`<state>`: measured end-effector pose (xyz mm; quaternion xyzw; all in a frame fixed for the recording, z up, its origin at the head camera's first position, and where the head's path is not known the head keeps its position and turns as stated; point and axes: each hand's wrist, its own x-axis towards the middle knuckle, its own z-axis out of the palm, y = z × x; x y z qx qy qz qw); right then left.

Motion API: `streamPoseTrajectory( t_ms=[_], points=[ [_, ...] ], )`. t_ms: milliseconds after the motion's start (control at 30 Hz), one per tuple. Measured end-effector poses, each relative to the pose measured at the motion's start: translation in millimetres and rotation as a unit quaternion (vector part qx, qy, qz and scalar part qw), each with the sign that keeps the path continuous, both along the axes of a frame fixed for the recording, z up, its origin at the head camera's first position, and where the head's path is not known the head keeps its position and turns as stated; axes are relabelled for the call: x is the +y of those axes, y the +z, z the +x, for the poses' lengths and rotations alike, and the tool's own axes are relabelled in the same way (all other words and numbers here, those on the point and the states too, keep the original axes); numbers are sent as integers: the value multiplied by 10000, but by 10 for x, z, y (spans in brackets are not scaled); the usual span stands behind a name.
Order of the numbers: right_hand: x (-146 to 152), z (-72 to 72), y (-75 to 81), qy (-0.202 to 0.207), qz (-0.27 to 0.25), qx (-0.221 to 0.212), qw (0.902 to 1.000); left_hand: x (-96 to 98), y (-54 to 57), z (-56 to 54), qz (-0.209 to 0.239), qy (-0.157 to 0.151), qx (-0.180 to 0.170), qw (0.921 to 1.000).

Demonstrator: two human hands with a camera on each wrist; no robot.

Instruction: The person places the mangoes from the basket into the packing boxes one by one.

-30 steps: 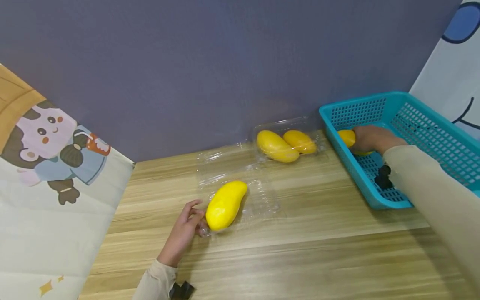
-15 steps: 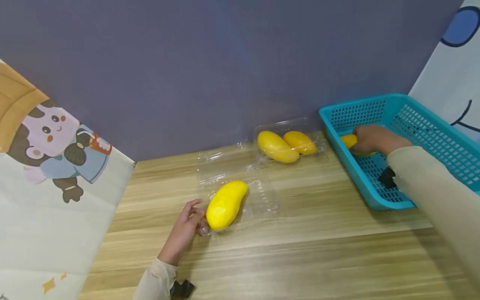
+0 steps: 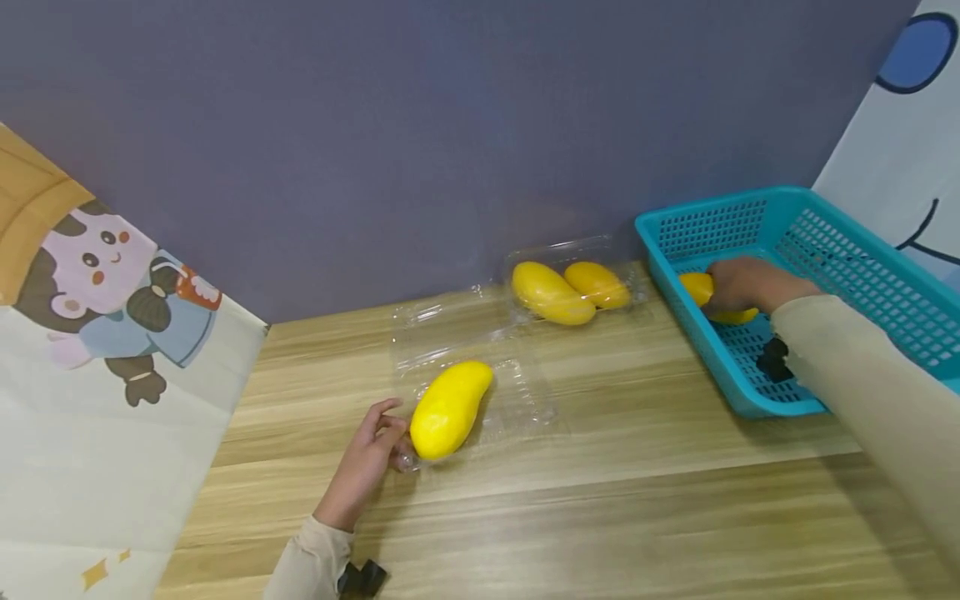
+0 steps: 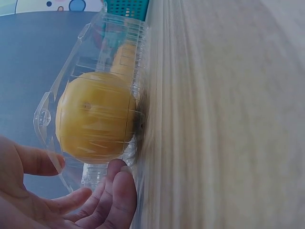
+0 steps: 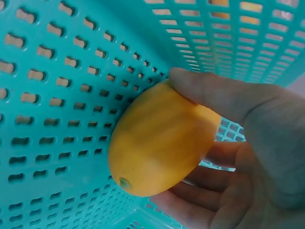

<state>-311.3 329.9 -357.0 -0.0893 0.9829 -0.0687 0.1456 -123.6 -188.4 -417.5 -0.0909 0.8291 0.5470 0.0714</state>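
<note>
In the head view, my left hand point(image 3: 365, 467) is at the near left corner of a clear plastic clamshell box point(image 3: 521, 400) lying open, its fingers and thumb about the corner. A yellow mango point(image 3: 452, 408) lies inside that box; in the left wrist view, the mango point(image 4: 95, 119) shows end-on through the plastic. My right hand point(image 5: 228, 157) is down in the teal basket point(image 3: 731, 392), holding a mango point(image 5: 159, 143) with the thumb on top and the fingers beneath. That mango point(image 3: 696, 287) is partly hidden by the hand in the head view.
Another clear box point(image 3: 558, 248) with two mangoes point(image 3: 553, 293) stands at the back against the dark wall point(image 3: 420, 150), beside the basket. Cartoon-printed sheets point(image 3: 97, 483) hang at both sides. All stands on a wood-grain table point(image 3: 585, 533).
Inside the basket, my right hand and the mango shift slightly, and more yellow shows beneath the hand. The left hand and the boxes keep their places.
</note>
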Motion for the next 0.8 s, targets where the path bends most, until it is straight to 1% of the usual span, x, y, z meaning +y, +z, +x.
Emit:
streamPoseTrajectory(
  t_ms=[200,400,567,800],
  points=[
    [19,14,-13,119,-120,7,9999,-3,-2,-6,42,-16,19,10000],
    [20,70,44,104,-116,139,9998,19,21,7,162,58,2,9999],
    [20,144,124,145,-57,392,9991,25,17,8,212,56,44,9997],
    [52,277,240,210,55,764,9968,14,7,20,161,80,38,9998]
  ],
)
